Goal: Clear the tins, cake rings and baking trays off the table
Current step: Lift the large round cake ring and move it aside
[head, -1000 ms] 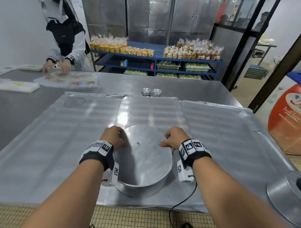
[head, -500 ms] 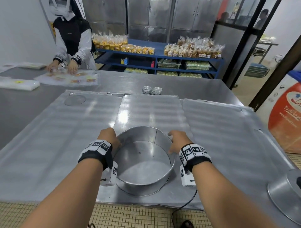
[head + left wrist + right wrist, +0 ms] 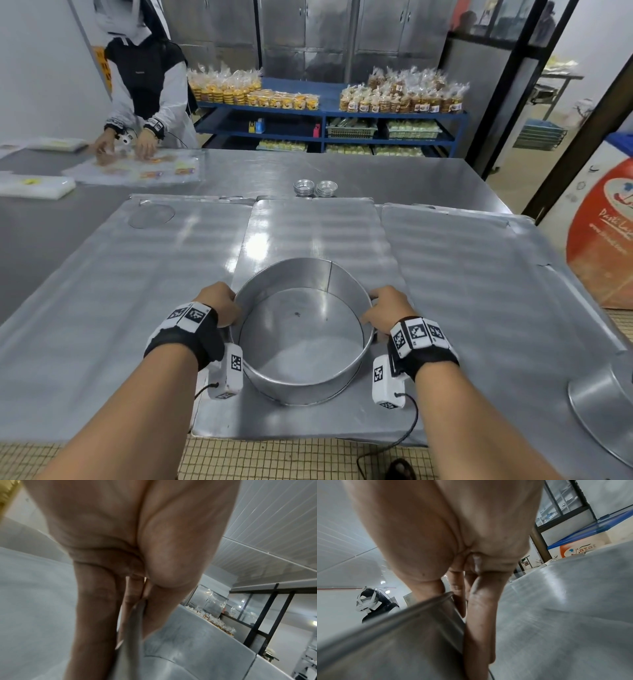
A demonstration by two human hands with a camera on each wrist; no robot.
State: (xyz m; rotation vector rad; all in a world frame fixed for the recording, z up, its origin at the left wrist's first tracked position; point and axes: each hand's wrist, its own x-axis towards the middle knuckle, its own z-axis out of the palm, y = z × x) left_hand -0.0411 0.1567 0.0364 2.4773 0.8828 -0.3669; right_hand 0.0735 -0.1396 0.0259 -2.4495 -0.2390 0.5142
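We grip the round cake tin (image 3: 301, 342) with both hands: our left hand (image 3: 219, 303) clamps the left rim, thumb inside and fingers outside, and our right hand (image 3: 387, 310) does the same on the right rim. The tin sits open side up on the middle baking tray (image 3: 315, 233) near the worktop's (image 3: 411, 174) front edge. Two small tins (image 3: 315, 187) stand beyond the trays.
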